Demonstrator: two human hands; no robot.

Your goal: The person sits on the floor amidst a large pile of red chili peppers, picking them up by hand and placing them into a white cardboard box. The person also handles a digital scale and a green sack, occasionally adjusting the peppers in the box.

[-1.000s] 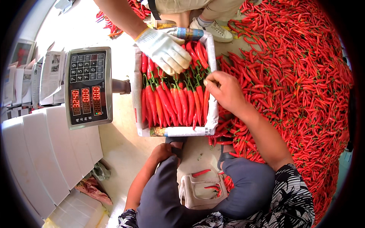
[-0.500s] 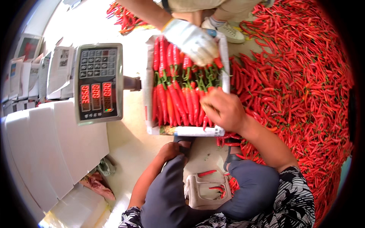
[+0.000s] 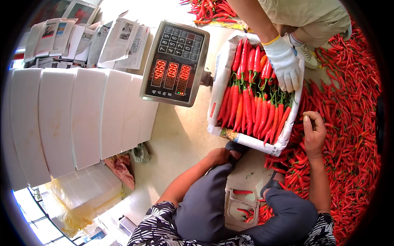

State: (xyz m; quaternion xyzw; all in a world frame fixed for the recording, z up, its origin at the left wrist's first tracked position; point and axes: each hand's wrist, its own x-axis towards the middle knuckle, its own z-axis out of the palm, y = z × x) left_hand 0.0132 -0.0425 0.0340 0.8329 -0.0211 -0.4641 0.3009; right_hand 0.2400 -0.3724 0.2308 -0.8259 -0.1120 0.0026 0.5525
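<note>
A paper-lined box [image 3: 215,123] holds red chillies [image 3: 246,106] in two rows, green stems toward the middle. My right hand [image 3: 314,133], fingers curled, is just outside the box's right side, over the loose chilli pile [image 3: 344,156]; anything it grips is hidden. My left hand [image 3: 217,156] is curled by my left knee, its fingers partly hidden. A co-worker's white-gloved hand [image 3: 283,65] rests on the upper right chillies in the box. Left of the box stands a scale display [image 3: 174,61] with red lit digits and a keypad.
White foam boxes [image 3: 86,115] line the left, with folded newspapers [image 3: 123,41] behind. A plastic stool [image 3: 236,221] with some chillies is between my legs. The co-worker's shoe [image 3: 308,57] is behind the box; another chilli heap [image 3: 209,10] lies at the back.
The view has shifted, putting the box further right in it. My right hand has moved off the box to beside it. The gloved hand has shifted along the upper row. The display's digits have changed.
</note>
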